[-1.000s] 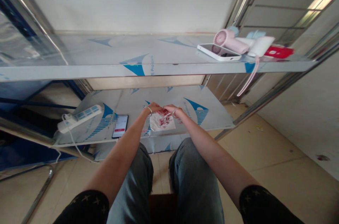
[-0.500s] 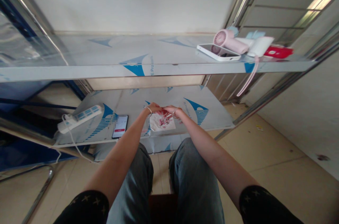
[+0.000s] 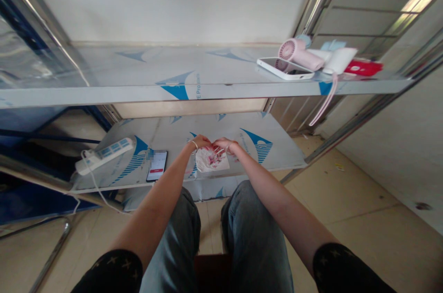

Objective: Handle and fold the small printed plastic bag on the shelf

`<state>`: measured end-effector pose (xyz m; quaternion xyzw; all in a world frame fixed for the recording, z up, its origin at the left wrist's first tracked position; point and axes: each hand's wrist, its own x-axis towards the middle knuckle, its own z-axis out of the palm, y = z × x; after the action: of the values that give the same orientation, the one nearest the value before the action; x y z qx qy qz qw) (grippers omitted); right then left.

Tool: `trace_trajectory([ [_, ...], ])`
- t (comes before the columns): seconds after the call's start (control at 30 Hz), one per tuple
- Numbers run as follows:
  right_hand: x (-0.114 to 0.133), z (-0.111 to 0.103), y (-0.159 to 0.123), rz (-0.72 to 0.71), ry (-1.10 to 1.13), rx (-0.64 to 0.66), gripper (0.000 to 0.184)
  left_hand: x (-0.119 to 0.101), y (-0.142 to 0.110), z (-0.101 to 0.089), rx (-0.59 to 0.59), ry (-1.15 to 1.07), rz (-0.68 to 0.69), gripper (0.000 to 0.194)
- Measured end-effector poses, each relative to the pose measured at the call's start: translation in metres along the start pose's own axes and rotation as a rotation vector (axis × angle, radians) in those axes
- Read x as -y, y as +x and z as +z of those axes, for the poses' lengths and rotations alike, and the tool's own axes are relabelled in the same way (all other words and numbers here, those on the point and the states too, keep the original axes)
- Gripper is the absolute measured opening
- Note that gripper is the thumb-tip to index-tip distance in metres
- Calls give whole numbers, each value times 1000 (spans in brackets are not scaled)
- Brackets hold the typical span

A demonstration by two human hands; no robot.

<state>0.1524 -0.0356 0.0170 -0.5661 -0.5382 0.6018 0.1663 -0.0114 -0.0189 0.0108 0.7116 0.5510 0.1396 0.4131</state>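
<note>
on the left of the low desk (image 3: 280, 147) there is a white power strip (image 3: 105, 155) with a cord. next to it a dark phone (image 3: 157, 165) lies flat with its screen lit.

then comes the left hand (image 3: 201, 140). its fingers bend in at the far side of the white sheet (image 3: 207, 162), close to the other fingers. it looks like it is touching the red bits (image 3: 215, 149), but i cannot tell if it is pinching any.

the white sheet is in the middle, near the front edge of the desk, just below both hands. it looks wrinkly, thin and soft, so i think it is very light and would bend or crumple easily. it may slide if it gets bumped. the red bits look small and easy to squash, so a soft touch with the fingertips seems best. a good place to hold the sheet is its plain near edge on the right, away from the red.

the right hand (image 3: 224, 143) is curled in from the other side, over the red bits. i cannot see well enough to say what it grips.

up on the shelf (image 3: 224, 69), far to the right, are a white phone (image 3: 285, 69), a pink fan (image 3: 299, 53) and a red thing (image 3: 364, 68).
</note>
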Motion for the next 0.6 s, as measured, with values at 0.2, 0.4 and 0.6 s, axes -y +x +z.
trace_trajectory([
  [0.2,-1,0,1,1,20,-7,12,3,3,-3,46,-50,-67,29],
  [0.4,-2,-1,1,-15,27,5,10,-3,-1,-5,39,-3,-71,32],
  [0.6,-4,-4,3,-19,39,-13,8,-14,-11,-7,52,-60,-83,26],
])
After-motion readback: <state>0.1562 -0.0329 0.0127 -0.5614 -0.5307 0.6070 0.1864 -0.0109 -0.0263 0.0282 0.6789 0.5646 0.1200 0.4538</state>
